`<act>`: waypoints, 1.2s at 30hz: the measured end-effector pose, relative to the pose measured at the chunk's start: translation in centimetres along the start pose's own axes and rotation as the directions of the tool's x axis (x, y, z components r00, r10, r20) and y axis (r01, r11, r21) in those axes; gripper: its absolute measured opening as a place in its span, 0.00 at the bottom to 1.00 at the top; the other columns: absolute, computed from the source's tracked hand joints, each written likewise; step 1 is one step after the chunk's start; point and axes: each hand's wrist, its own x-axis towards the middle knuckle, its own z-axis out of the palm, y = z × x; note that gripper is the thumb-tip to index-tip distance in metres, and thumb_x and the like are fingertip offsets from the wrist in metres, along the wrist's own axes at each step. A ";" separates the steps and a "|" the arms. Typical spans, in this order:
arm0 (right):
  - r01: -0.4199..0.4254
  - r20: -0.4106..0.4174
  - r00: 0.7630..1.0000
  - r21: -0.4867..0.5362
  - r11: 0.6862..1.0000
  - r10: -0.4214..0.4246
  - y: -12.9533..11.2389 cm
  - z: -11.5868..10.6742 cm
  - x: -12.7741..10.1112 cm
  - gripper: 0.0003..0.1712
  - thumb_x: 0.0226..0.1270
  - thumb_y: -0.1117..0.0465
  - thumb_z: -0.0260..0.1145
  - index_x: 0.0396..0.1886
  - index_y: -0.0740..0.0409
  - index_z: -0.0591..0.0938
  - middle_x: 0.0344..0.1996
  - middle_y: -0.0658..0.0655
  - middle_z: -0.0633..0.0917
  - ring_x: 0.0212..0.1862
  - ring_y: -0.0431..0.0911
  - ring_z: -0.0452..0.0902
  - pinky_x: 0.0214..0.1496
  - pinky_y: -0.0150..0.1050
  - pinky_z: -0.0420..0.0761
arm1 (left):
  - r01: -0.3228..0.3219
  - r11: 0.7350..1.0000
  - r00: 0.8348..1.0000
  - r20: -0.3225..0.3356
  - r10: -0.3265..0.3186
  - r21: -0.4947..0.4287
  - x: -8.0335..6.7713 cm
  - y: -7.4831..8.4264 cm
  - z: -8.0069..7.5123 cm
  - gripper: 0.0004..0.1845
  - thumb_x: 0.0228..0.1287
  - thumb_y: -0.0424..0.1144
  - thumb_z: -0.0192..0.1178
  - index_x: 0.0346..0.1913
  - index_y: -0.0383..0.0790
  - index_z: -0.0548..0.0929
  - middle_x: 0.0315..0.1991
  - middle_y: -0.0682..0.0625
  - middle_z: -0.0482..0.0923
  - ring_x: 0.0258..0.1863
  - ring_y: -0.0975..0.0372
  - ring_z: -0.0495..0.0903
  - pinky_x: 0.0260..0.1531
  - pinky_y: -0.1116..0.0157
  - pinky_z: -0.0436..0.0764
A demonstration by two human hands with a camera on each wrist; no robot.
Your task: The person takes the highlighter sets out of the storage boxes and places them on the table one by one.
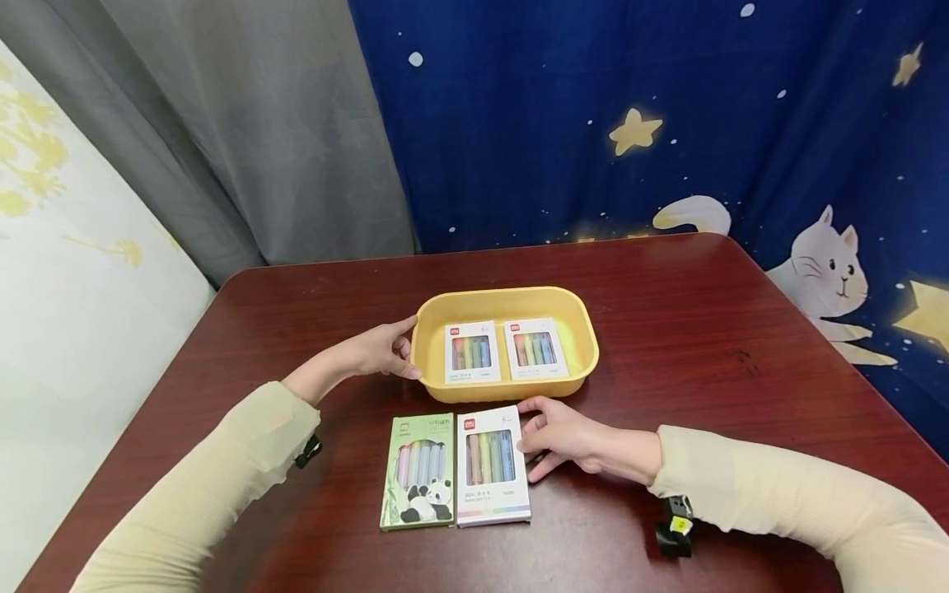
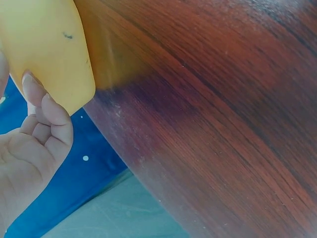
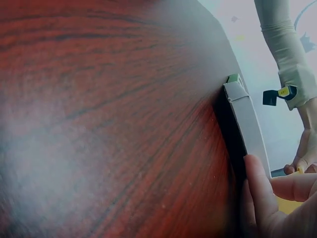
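A yellow plastic basket (image 1: 511,393) stands in the middle of the table, and two small white highlighter boxes (image 1: 472,372) (image 1: 537,368) lie side by side in it. My left hand (image 1: 381,350) holds the basket's left end, with its fingers bent against the outer wall in the left wrist view. In front of the basket lies a larger white highlighter box (image 1: 493,486) with a clear window. My right hand (image 1: 559,436) grips that box at its right edge, near the far corner. Beside it on the left lies a green box of pens (image 1: 415,486) with a panda picture.
The dark red wooden table (image 1: 704,329) runs out to both sides. A grey curtain (image 1: 296,132) and a blue starry curtain (image 1: 534,123) hang behind its far edge. A white patterned surface (image 1: 89,329) lies along the left side.
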 end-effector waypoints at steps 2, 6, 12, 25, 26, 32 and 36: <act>0.001 -0.012 1.000 -0.015 1.000 -0.002 -0.1 0.1 0.0 0.35 0.54 0.76 0.58 0.61 0.73 0.55 0.32 0.61 0.72 0.29 0.47 0.76 0.29 0.44 0.81 | 0.002 1.000 1.000 0.003 -0.002 -0.006 0.0 0.0 0.0 0.52 0.53 0.34 0.66 0.71 0.33 0.39 0.25 0.49 0.67 0.23 0.61 0.65 0.23 0.66 0.66; 0.005 -0.031 0.999 -0.047 0.999 -0.007 -0.2 0.3 0.1 0.34 0.55 0.77 0.58 0.61 0.74 0.56 0.33 0.61 0.72 0.27 0.46 0.76 0.30 0.43 0.81 | 0.012 1.000 1.000 0.002 -0.012 -0.001 0.0 0.1 0.0 0.53 0.52 0.34 0.66 0.71 0.33 0.39 0.25 0.49 0.67 0.23 0.61 0.65 0.24 0.66 0.67; 0.018 -0.034 0.999 -0.109 0.994 -0.022 -0.3 0.6 0.2 0.33 0.56 0.76 0.59 0.61 0.75 0.57 0.29 0.60 0.73 0.25 0.45 0.76 0.31 0.41 0.81 | 0.015 1.000 1.000 -0.003 -0.015 0.004 -0.1 0.2 0.0 0.53 0.52 0.34 0.67 0.71 0.33 0.39 0.26 0.49 0.66 0.23 0.61 0.65 0.24 0.66 0.67; -0.015 0.010 1.000 -0.123 0.992 0.017 -0.9 0.2 0.3 0.31 0.57 0.78 0.57 0.60 0.79 0.56 0.29 0.60 0.75 0.26 0.44 0.76 0.35 0.40 0.81 | 0.008 1.000 1.000 0.000 -0.008 0.013 -0.1 0.2 0.0 0.52 0.53 0.34 0.66 0.71 0.33 0.39 0.26 0.49 0.67 0.24 0.61 0.66 0.24 0.66 0.67; -0.021 0.011 1.000 -0.121 0.992 0.022 -1.0 0.2 0.2 0.31 0.57 0.78 0.57 0.60 0.79 0.56 0.29 0.61 0.75 0.26 0.44 0.76 0.36 0.40 0.81 | 0.010 1.000 1.000 0.000 -0.010 0.011 -0.1 0.2 0.0 0.52 0.53 0.34 0.66 0.71 0.33 0.39 0.26 0.49 0.67 0.24 0.61 0.66 0.24 0.66 0.67; -0.045 0.028 0.998 -0.132 0.990 0.049 -1.6 0.4 -0.6 0.31 0.56 0.79 0.55 0.60 0.78 0.57 0.35 0.64 0.75 0.31 0.47 0.76 0.38 0.43 0.81 | 0.013 1.000 1.000 0.000 -0.013 0.012 -0.1 0.2 0.0 0.52 0.53 0.35 0.66 0.71 0.33 0.39 0.26 0.49 0.67 0.25 0.61 0.66 0.25 0.66 0.67; -0.050 0.050 0.997 -0.135 0.990 0.058 -1.9 0.3 -0.9 0.32 0.54 0.78 0.57 0.60 0.76 0.58 0.39 0.65 0.75 0.33 0.47 0.77 0.39 0.44 0.80 | 0.013 1.000 1.000 -0.003 -0.013 0.014 -0.1 0.1 0.0 0.52 0.53 0.35 0.66 0.71 0.34 0.40 0.26 0.49 0.67 0.25 0.60 0.66 0.25 0.66 0.67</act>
